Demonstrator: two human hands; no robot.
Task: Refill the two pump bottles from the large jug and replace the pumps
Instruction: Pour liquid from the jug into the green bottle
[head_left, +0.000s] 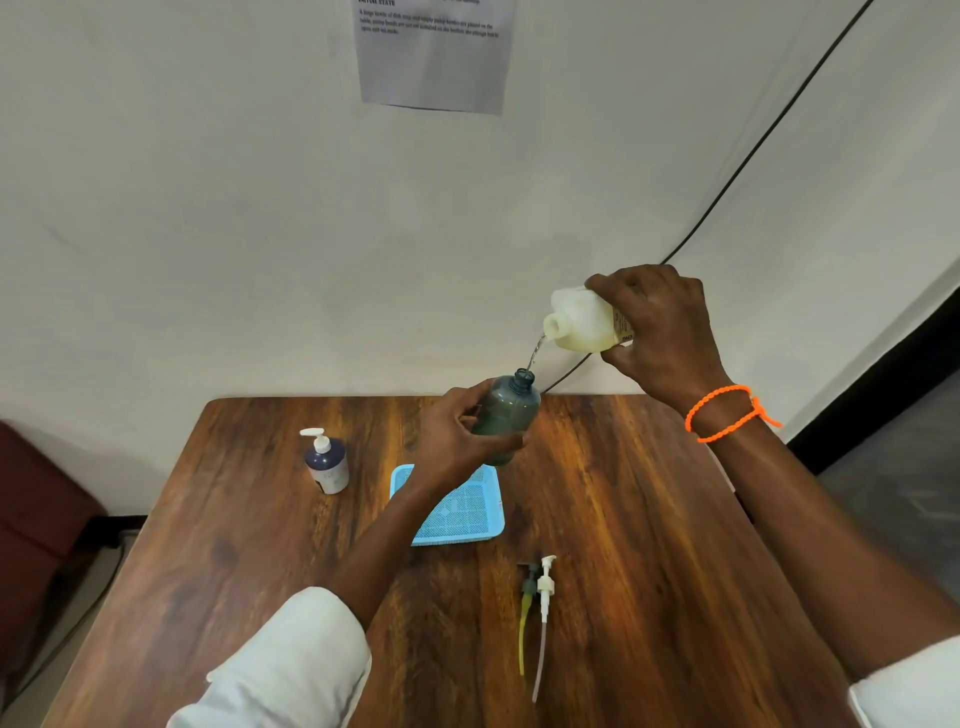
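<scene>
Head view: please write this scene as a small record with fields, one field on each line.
left hand: grips green bottle, lifted above blue tray, tilted
right hand: holds white jug, tipped, spout to the left
pouring: thin stream falls from jug into the green bottle's open neck
blue pump bottle: upright on table, white pump on
loose pumps: two, lying side by side on table, near edge

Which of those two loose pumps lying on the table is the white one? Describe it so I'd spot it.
On the wooden table, look nearer than the blue mesh tray. Two pumps lie side by side; the white pump is the right one, with a pale tube, beside the dark pump with its yellow tube.
</scene>
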